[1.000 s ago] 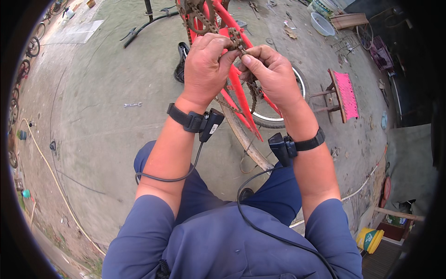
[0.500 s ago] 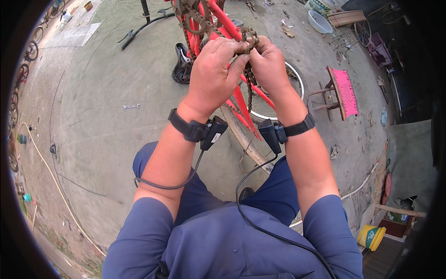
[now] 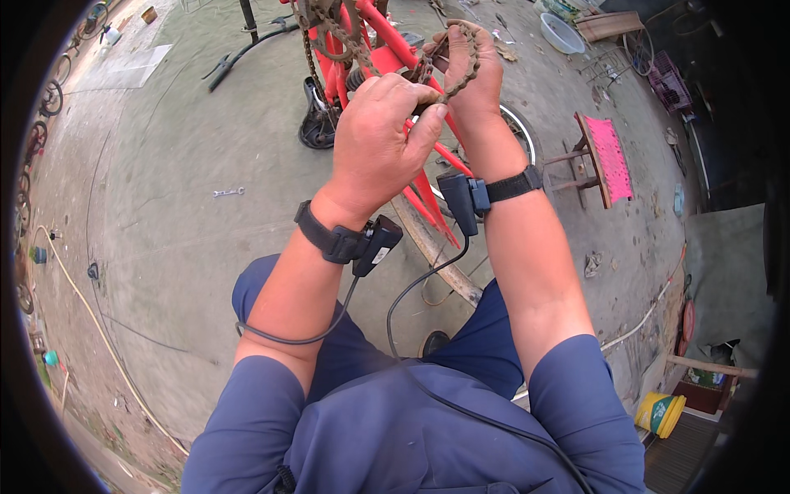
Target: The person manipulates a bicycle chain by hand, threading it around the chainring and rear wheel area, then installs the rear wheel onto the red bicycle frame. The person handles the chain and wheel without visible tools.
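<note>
A rusty bicycle chain (image 3: 474, 62) runs between my two hands in a curved loop. My left hand (image 3: 383, 136) pinches it between thumb and forefinger at the loop's lower end. Higher up and to the right, my right hand (image 3: 476, 78) is closed on the chain, which bends over its fingers. Just beyond my hands is a red bicycle frame (image 3: 395, 37), turned over, with its black saddle (image 3: 316, 123) down on the ground. More chain hangs along the frame left of my hands. Part of the frame is hidden behind my left hand.
A wrench (image 3: 230, 192) lies on the floor to the left. To the right stands a small stool with a pink top (image 3: 607, 160). A wheel (image 3: 518, 136) is behind my right forearm, and a tire (image 3: 436, 251) lies between my knees and the frame. Cables hang from both wrist straps.
My right hand has moved up and turned, its wrist tilting outward. The chain, bunched between both hands before, now spreads into an open arc. My left hand has barely shifted.
</note>
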A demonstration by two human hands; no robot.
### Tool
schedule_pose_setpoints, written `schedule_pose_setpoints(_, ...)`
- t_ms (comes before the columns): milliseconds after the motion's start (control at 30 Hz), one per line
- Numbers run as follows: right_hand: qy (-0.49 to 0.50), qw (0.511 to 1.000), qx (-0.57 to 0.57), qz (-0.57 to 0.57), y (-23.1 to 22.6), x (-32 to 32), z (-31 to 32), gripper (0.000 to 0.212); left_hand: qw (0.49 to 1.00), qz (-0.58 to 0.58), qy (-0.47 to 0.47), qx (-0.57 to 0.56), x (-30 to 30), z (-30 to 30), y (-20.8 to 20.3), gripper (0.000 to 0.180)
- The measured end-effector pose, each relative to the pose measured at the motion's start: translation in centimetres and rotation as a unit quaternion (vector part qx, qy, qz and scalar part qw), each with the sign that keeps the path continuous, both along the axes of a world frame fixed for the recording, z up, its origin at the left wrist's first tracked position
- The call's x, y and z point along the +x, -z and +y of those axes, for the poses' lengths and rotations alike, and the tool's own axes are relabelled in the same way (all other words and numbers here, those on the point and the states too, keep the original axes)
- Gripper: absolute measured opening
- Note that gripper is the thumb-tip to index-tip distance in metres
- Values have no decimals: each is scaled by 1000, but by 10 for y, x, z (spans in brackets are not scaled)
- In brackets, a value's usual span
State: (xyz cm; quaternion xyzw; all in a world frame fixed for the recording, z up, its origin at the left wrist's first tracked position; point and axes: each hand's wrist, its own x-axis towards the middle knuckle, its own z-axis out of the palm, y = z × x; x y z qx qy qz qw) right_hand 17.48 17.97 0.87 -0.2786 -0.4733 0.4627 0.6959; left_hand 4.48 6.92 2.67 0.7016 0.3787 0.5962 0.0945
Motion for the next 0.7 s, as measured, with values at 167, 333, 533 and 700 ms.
schedule_pose_setpoints(167,-10,998,21,-64,-4,29,2,13,999,28,-13,31,-3,0,-3,14)
schedule_pose_setpoints(333,31,991,69,-108,-23,59,-16,13,996,44,-11,71,-3,-1,-5,19)
schedule_pose_setpoints(533,37,982,113,-145,-47,94,-55,15,995,55,-5,87,-2,0,-5,21)
schedule_pose_setpoints(700,65,966,139,-208,-52,119,-92,20,994,54,7,90,0,1,-3,22)
